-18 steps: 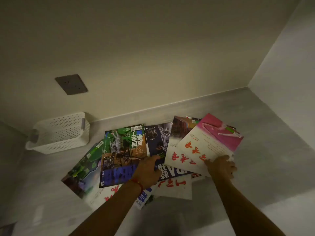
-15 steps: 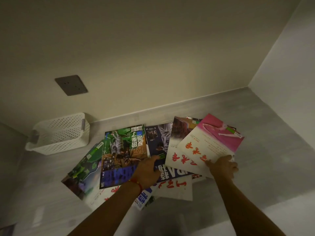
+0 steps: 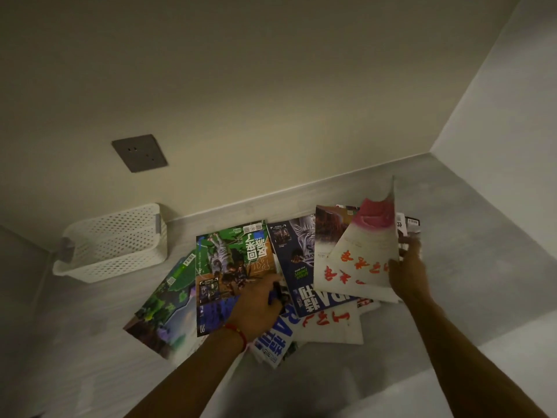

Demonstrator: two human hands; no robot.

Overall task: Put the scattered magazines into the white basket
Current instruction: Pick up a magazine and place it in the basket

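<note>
Several magazines lie fanned out on the grey floor. My right hand grips the right edge of a white magazine with red characters and a pink top, which is lifted and curling upward. My left hand holds the lower right corner of a green-covered magazine. A dark blue magazine lies between the two. The white perforated basket stands by the wall at the left, tilted, with nothing visible inside.
A grey wall socket sits above the basket. Walls meet in a corner at the right, and a skirting board runs behind the magazines. More magazines spread to the left and under the pile near my arms.
My right hand has raised the white and pink magazine off the pile, so its far end now bends upward. My left hand has closed on the green magazine's corner.
</note>
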